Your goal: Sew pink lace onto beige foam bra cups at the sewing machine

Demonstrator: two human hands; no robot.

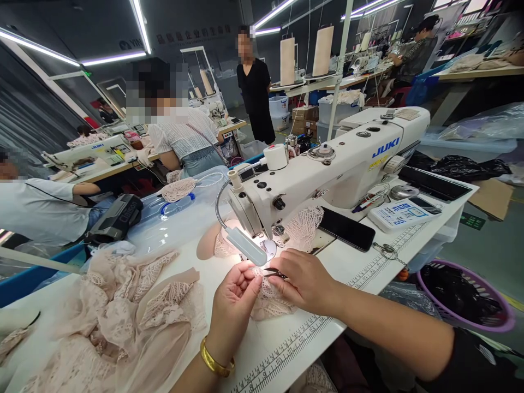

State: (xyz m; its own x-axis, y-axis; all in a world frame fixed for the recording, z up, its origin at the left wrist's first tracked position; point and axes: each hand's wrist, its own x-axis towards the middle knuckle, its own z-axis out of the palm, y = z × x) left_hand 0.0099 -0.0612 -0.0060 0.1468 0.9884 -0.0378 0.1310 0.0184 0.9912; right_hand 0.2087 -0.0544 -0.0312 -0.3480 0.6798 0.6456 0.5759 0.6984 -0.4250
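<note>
Brightly lit hands (236, 293), left pinching beige lace (268, 303), right (303, 279) holding snips (275, 272).

Sewing machine (344, 164) across the table (215, 273). Fabric pile (118, 316) at the left end — fabric piece (272, 307) between machine head (249, 210) and near edge. Phone (347, 229) in front of machine, then box (403, 215) toward right end. Ruler strip (282, 357) along near edge. Basket (506, 322) on floor (501, 245) past that edge — bag (454, 295) inside.

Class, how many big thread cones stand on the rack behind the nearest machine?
2: left cone; right cone, nearer the pole. Others may be hidden.
</note>
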